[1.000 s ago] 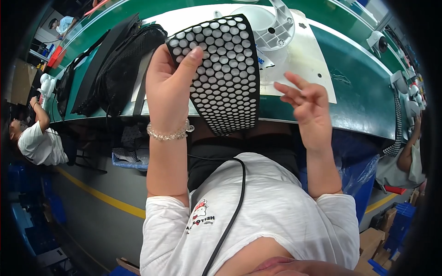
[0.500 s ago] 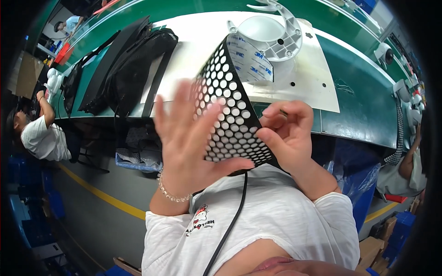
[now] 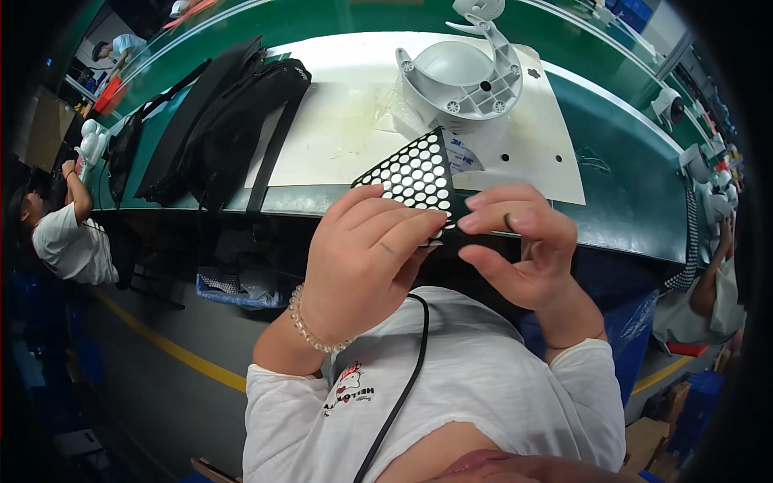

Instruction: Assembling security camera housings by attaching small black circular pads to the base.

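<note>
My left hand [image 3: 366, 262] is closed on a black sheet with rows of white round dots [image 3: 415, 173], held tilted in front of my chest. Past its right edge shows a whitish piece with blue print [image 3: 462, 153]; how it joins the sheet is hidden. Beside that edge my right hand [image 3: 527, 245] has its thumb and fingers apart, with nothing plainly between them. On one of its fingers is a small dark mark or band that I cannot make out. A light grey plastic part with a round dish and curved arms [image 3: 475, 80] sits beyond the sheet.
Black bags [image 3: 233, 129] lie on the left of the green bench [image 3: 620, 193]. Under the plastic part is a white board [image 3: 322, 121] with small black spots. A black cable [image 3: 403, 378] runs down my shirt. Other people work at far left [image 3: 76, 241] and right.
The dotted sheet has swung down and away from its upright tilt, and my left hand has gone from spread fingers to gripping it. My right hand has come off its edge, fingers wider apart.
</note>
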`<state>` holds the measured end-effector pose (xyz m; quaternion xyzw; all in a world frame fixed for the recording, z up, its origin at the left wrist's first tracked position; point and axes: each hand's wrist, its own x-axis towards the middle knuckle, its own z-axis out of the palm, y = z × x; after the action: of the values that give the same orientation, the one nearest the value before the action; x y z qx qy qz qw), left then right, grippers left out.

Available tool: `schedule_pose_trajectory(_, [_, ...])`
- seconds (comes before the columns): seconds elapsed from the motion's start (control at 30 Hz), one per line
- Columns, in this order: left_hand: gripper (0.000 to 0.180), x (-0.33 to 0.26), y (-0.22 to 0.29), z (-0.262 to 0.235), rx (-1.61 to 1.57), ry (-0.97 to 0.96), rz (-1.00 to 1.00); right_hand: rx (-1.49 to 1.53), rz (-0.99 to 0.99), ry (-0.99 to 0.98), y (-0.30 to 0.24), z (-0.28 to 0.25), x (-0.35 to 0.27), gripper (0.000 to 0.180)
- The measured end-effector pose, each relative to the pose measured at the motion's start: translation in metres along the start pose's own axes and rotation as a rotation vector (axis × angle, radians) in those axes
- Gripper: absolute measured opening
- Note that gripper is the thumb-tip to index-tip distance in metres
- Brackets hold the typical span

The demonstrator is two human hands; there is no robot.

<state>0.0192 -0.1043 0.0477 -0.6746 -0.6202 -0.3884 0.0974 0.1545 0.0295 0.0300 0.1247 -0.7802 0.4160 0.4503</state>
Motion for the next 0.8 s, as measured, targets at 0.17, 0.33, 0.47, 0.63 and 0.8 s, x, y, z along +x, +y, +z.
schedule_pose_trajectory(0.17, [0.027,0.003,0.005,0.0,0.18,0.001,0.087,-0.304,-0.025,-0.135,-0.01,-0.009,0.011,0.042])
schedule_pose_trajectory(0.33, [0.022,0.005,0.015,-0.003,0.294,0.004,0.156,-0.315,-0.01,-0.171,-0.018,-0.012,0.013,0.042])
schedule_pose_trajectory(0.47, [0.024,0.008,0.018,-0.004,0.259,-0.02,0.141,-0.412,-0.161,-0.182,-0.016,-0.016,0.012,0.032])
schedule_pose_trajectory(0.63, [0.024,0.019,0.015,0.003,0.265,-0.101,0.077,-0.412,-0.16,-0.241,0.0,-0.025,0.011,0.035])
schedule_pose_trajectory(0.8, [0.021,0.027,0.005,0.015,0.211,-0.078,0.056,-0.221,0.04,-0.235,0.014,-0.033,0.014,0.049])
